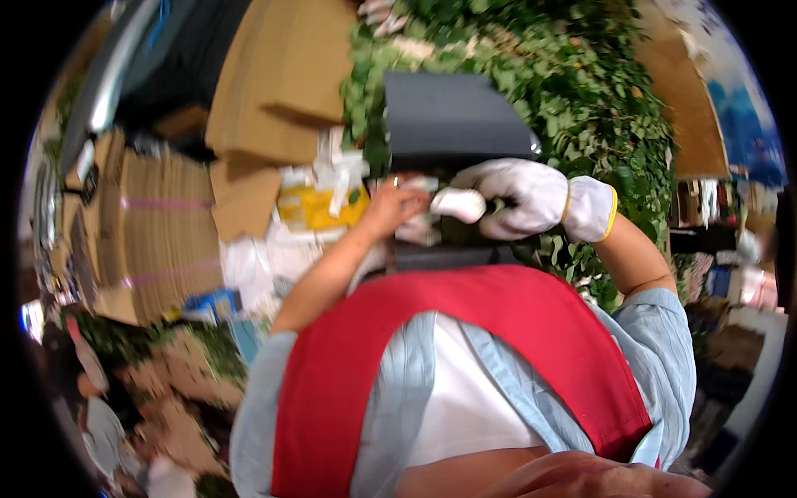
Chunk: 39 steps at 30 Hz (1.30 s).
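1. Right hand, white-gloved: fingers curled beside rounded white piece; grip cannot be told.
2. Left hand, bare: fingers bent at pale bundle; blurred, hold uncertain.
3. White piece lies between hands.
4. Beyond: dark grey panel, leafy stems.
5. Left: yellow item, stacked cardboard.
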Motion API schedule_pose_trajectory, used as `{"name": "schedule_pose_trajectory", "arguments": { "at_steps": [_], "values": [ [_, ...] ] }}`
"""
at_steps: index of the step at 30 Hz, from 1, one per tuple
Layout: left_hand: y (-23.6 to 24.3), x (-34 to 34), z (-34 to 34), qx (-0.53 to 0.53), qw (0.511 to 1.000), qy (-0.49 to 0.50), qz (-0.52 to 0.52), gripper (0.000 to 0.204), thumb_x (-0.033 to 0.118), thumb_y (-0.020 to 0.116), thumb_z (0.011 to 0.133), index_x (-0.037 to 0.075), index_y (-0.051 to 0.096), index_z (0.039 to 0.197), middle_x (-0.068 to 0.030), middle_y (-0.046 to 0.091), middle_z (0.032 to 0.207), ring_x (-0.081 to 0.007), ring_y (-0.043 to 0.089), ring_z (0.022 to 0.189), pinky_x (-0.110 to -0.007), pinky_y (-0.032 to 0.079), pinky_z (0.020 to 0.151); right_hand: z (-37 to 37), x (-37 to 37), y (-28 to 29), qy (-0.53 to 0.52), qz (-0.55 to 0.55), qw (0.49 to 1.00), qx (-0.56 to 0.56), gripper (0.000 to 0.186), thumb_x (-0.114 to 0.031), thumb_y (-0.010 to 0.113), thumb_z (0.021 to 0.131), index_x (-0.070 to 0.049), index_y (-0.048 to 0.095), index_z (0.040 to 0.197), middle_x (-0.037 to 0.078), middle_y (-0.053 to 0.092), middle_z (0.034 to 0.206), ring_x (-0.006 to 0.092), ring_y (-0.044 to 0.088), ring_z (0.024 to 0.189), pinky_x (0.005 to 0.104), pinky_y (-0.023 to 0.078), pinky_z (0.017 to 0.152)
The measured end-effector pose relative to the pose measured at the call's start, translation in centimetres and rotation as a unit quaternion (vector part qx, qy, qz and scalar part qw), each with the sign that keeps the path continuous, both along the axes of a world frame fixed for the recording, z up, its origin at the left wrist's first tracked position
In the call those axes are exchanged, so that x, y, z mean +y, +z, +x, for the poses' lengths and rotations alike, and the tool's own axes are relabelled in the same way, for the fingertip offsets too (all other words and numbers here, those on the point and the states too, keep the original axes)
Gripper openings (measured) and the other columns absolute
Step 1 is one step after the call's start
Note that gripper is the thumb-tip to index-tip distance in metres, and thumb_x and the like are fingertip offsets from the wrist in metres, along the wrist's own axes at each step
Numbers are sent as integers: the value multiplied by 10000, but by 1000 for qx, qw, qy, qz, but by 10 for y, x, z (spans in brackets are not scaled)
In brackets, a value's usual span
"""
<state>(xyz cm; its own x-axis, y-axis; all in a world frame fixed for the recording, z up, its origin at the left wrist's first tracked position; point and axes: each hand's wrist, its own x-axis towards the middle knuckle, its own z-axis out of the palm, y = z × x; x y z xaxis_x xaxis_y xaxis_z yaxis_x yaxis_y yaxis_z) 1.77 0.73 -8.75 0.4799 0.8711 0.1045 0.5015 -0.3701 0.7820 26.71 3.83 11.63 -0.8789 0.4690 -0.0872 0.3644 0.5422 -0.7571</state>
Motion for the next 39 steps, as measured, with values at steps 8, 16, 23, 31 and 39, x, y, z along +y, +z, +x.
{"name": "schedule_pose_trajectory", "arguments": {
  "at_steps": [8,16,23,31,39],
  "values": [
    [1,-15,2,-206,935,213,-195,365,266,667,923,-29,609,1130,-216,675,993,-356,660,860,-382,525,755,-11,-21,-117,-46,83,989,-116,530,-265,731,756,-177,567,1252,201,350,1501,443,330,1386,521,330,1110],
    [4,-19,31,-92,942,314,-76,215,180,634,944,-6,578,1035,-195,636,716,-320,615,614,-401,472,583,-7,-24,-132,-49,117,980,-155,603,-296,730,755,-215,551,1325,204,359,1492,433,347,1375,551,309,1110],
    [48,-12,-130,268,945,162,-89,330,234,707,891,-22,622,1082,-164,696,819,-318,670,741,-386,525,685,-15,-18,-132,-54,113,970,-210,879,-211,746,682,-403,408,1471,152,406,1441,414,380,1333,518,325,1114],
    [36,-44,-39,-49,984,-1,-172,142,110,727,853,14,655,928,-89,702,850,-256,624,724,-324,510,714,-24,15,-163,46,412,909,35,603,-256,570,888,-212,421,1471,220,487,1391,384,485,1294,511,380,1081],
    [69,-17,-26,16,995,-58,76,313,181,784,768,13,643,991,-139,689,902,-309,658,921,-419,511,801,-7,-20,-132,-11,323,943,-76,507,-240,577,882,-163,497,1376,200,492,1394,363,488,1292,490,396,1068]
  ]
}}
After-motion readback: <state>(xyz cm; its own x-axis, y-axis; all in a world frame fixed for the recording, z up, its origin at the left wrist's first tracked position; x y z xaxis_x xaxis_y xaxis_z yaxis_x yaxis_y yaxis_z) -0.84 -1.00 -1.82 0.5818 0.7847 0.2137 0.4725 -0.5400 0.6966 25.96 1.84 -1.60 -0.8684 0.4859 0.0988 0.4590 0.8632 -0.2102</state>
